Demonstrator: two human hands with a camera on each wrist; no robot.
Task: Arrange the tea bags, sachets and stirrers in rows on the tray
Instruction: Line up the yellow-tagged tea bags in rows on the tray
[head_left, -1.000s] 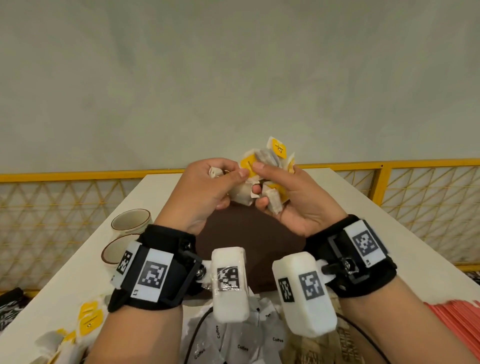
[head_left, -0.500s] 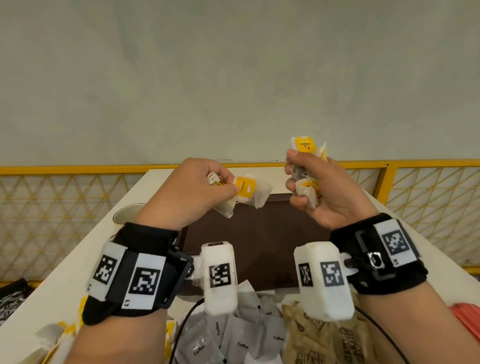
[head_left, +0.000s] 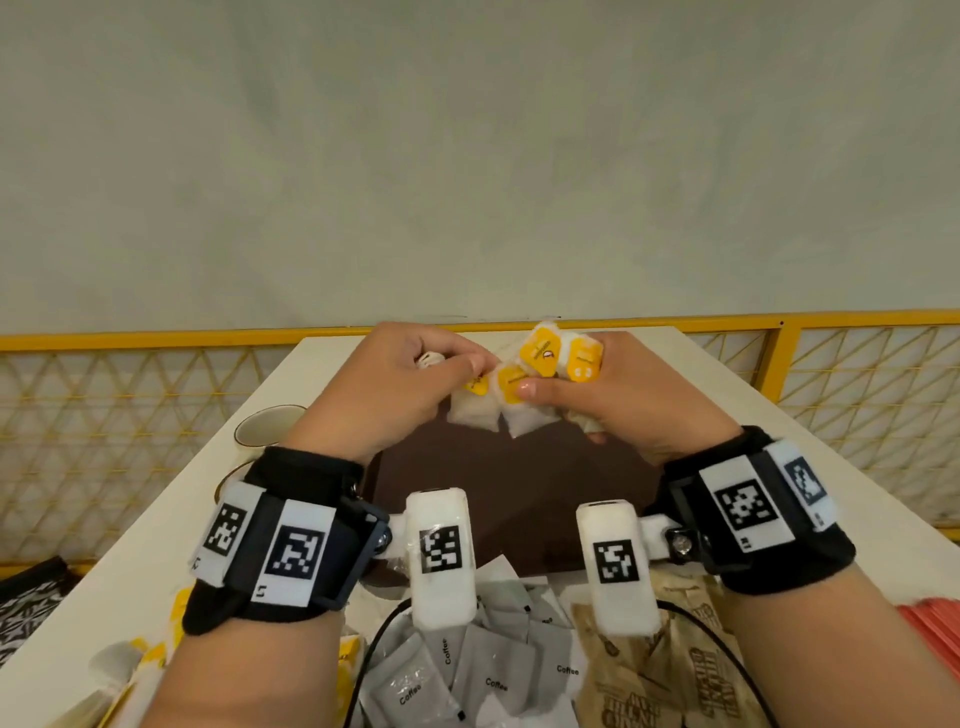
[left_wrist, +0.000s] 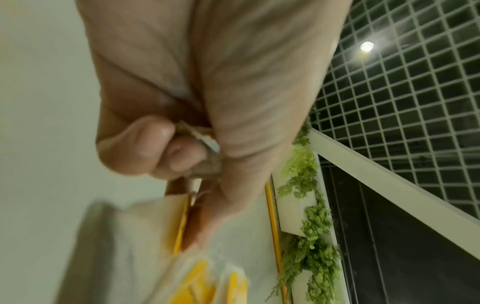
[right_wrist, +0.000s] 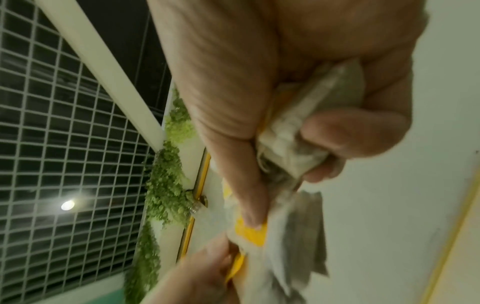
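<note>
Cups (head_left: 267, 425): I saw two at the table's left edge, beside my left wrist.
Loose tea bags (head_left: 140, 660): a yellow-tagged heap lay at the near left.
Left hand (head_left: 387, 392): I held it raised above the tray, thumb and fingers pinching one tea bag (head_left: 475, 400) by its yellow tag.
Tray (head_left: 519, 493): dark brown, it sat under both hands.
Coffee sachets (head_left: 467, 670): a grey pile lay just nearer than the tray.
Right hand (head_left: 618, 400): I had it curled round a bunch of tea bags (head_left: 550, 358), touching the left hand's bag.
Brown sachets (head_left: 660, 675): heaped right of the grey ones.
Red stirrers (head_left: 935, 621): stacked at the far right.
</note>
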